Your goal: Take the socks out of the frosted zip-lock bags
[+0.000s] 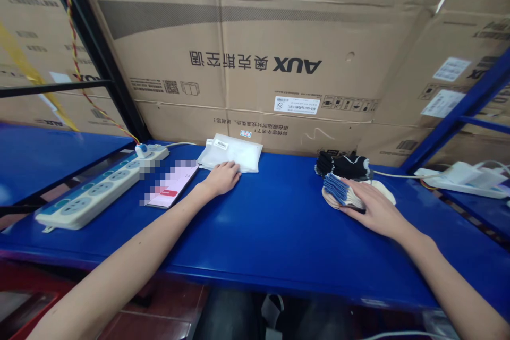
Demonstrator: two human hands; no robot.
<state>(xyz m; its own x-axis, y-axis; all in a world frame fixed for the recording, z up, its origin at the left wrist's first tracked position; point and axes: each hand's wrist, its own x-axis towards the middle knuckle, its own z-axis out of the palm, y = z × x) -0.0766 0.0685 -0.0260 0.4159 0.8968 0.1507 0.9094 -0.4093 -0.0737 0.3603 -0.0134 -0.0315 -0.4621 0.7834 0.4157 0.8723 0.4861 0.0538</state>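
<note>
My left hand [223, 177] lies on the near edge of white translucent plastic bags [243, 153], its fingers curled together over the edge. A small barcode label sits on the top bag. Off to the right, my right hand [374, 206] is closed around a folded bundle of socks [336, 189] with blue ribbed cuffs, thumb on the near side and fingers over the top. Cream fabric [384, 189] shows beneath and behind that hand. Touching this bundle at the back are black socks [345, 164] with white wavy edging.
A phone [175, 183] with a lit, partly blurred screen lies left of the bags. Beside it runs a long white power strip [99, 191] with a plug. Large cardboard boxes [255, 26] stand behind the blue table [271, 228]. Another power strip [466, 180] is at right.
</note>
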